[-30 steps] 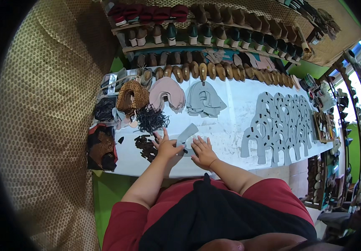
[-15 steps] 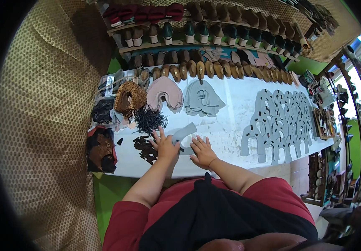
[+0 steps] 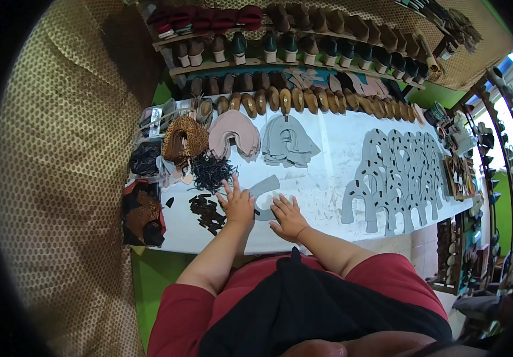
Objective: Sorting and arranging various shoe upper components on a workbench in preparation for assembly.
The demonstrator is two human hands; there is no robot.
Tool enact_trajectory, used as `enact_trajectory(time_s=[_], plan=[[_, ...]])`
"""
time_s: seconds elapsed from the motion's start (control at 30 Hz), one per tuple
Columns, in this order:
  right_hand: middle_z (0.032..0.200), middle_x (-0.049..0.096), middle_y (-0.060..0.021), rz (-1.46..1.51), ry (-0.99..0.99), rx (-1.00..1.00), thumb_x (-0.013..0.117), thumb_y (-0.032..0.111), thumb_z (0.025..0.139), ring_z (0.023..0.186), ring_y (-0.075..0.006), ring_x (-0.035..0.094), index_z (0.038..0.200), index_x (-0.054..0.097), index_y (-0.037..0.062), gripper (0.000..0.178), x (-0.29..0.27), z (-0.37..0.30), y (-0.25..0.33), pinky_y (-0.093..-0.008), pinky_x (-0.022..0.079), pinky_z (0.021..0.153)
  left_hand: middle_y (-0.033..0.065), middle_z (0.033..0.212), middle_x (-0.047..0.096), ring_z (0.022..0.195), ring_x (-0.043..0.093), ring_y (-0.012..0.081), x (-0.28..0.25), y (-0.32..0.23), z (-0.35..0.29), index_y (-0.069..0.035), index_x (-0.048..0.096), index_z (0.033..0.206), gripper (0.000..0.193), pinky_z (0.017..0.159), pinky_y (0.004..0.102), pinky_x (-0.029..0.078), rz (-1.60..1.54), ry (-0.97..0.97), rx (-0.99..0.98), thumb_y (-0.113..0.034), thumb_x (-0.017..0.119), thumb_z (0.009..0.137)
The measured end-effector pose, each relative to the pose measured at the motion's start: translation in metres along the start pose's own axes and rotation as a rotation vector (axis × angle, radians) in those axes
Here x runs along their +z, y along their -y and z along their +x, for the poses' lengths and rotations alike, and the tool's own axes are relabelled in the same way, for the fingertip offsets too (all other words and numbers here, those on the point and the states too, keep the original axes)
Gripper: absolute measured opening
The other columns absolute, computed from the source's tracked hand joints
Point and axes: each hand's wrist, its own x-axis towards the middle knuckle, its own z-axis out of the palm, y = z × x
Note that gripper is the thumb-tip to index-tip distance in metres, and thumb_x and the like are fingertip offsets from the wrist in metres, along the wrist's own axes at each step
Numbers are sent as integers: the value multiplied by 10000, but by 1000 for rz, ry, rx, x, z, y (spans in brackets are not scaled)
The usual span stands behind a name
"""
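A curved grey shoe-upper piece (image 3: 265, 186) lies flat on the white-covered table in front of me. My left hand (image 3: 237, 206) rests over its left part with the fingers spread, hiding some of it. On the piece's right end lies my right hand (image 3: 288, 218), flat, fingers apart. Neither hand grips anything. Left of my left hand is a loose heap of small dark brown pieces (image 3: 207, 213). Just beyond that hand sits a tangle of thin black strips (image 3: 213, 172).
Many grey upper pieces with small dark patches (image 3: 394, 175) overlap at the right. Farther back lie stacks of grey (image 3: 289, 140), pink (image 3: 234, 132) and leopard-print pieces (image 3: 184, 135). Wooden shoe lasts (image 3: 285, 100) line the table's back. A scrap pile (image 3: 143, 214) sits at the left edge.
My left hand has shifted slightly to the right and covers a little more of the grey piece's left side. My right hand stays nearly in place.
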Motion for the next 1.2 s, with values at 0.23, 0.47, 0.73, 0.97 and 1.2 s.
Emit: enact_trajectory(time_s=[0.23, 0.47, 0.73, 0.97, 1.2], plan=[[1556, 349, -164, -5, -1, -18, 571, 433, 920, 1501, -348, 195, 1410, 480, 48, 629, 0, 3, 3, -623, 110, 1188, 143, 1669, -17, 1509, -57, 454, -3, 12, 6, -97, 429, 1490, 891, 1128, 711, 34, -66, 82, -273, -585, 699, 794], [1558, 347, -165, 6, 15, -17, 567, 432, 922, 1504, -346, 188, 1408, 482, 50, 624, 0, 4, 5, -619, 101, 1191, 132, 1668, 81, 1530, 57, 370, 21, 18, 4, -77, 279, 1554, 820, 1140, 692, 65, 77, -41, 63, -453, 614, 907], [1561, 343, -165, -1, 9, -19, 563, 440, 921, 1502, -345, 191, 1402, 481, 39, 632, 1, 4, 5, -606, 93, 1197, 145, 1659, 122, 1536, 85, 319, 25, -4, -15, -44, 233, 1561, 739, 1198, 592, 27, -94, 108, 130, -377, 529, 971], [1566, 335, -167, -23, 26, -3, 552, 436, 924, 1502, -345, 193, 1429, 452, 43, 648, 0, 5, 8, -585, 88, 1207, 190, 1653, 110, 1531, 73, 370, -6, 36, -26, -86, 219, 1574, 855, 1169, 655, 2, -168, 131, 243, -449, 602, 901], [1586, 306, -152, -32, 56, 6, 554, 463, 917, 1505, -349, 183, 1474, 415, 103, 678, -11, 4, 14, -589, 78, 1205, 226, 1651, -44, 1507, -48, 466, -32, 127, -111, -48, 38, 1587, 1081, 1160, 659, 5, -136, 83, -511, -497, 671, 835]])
